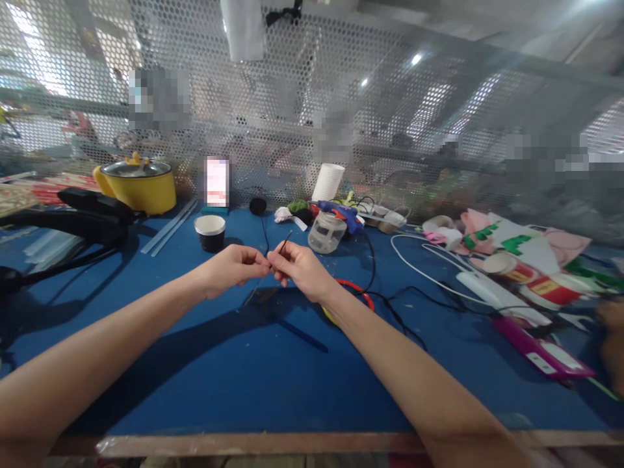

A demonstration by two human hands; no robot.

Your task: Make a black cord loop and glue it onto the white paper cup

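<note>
Thin dark stick [285,242]: slender, straight, black or near-black, too fine to tell the material. Held above the blue desk [234,364], not resting on it. Lower end pinched in the grip of the right hand [298,265], where the fingertips of the left hand [233,266] meet it too. Upper end free, tilted up and to the right, pointing away from the person. Position: middle of the view, over the near-centre of the desk.
</note>
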